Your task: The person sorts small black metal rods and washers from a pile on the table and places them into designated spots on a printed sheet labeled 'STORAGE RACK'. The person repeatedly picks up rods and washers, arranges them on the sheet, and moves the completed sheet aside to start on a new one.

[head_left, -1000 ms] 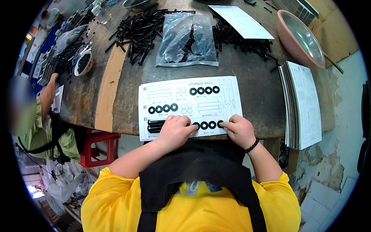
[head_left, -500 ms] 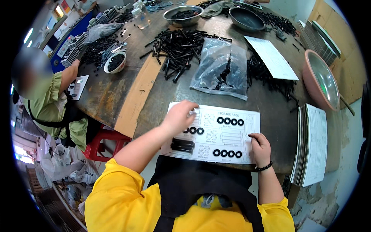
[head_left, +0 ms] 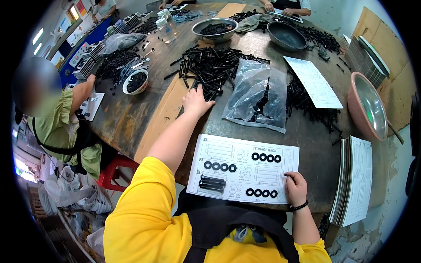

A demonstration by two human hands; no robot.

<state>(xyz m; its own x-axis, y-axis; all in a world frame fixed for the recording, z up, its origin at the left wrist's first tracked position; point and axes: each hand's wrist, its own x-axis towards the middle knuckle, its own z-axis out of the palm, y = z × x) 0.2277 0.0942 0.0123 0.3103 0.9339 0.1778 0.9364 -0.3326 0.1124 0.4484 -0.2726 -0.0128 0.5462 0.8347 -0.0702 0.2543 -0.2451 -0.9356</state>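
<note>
My left hand (head_left: 197, 101) reaches over the near edge of a heap of black bolts (head_left: 209, 63), fingers stretched out and thumb apart. Whether its fingertips touch a bolt is hard to make out. My right hand (head_left: 296, 187) grips the right edge of a white printed card (head_left: 239, 153) lying at the table's near edge, thumb on top. Rows of black washers (head_left: 259, 156) sit on the card in three places. Several black bolts (head_left: 212, 183) lie side by side at its lower left. Beside the heap rests a clear plastic bag (head_left: 256, 94) with dark contents.
A metal bowl (head_left: 215, 39), a dark bowl (head_left: 287, 46) and a small bowl (head_left: 135, 71) stand farther off. To the right are another white sheet (head_left: 313, 83), a pink-rimmed basin (head_left: 353, 94) and a card stack (head_left: 340, 184). A co-worker (head_left: 66, 131) sits at the left.
My left hand has left the card and stretched away to the bolt heap. The left washer row, partly covered before, now shows fully. My right hand stays at the card's edge.
</note>
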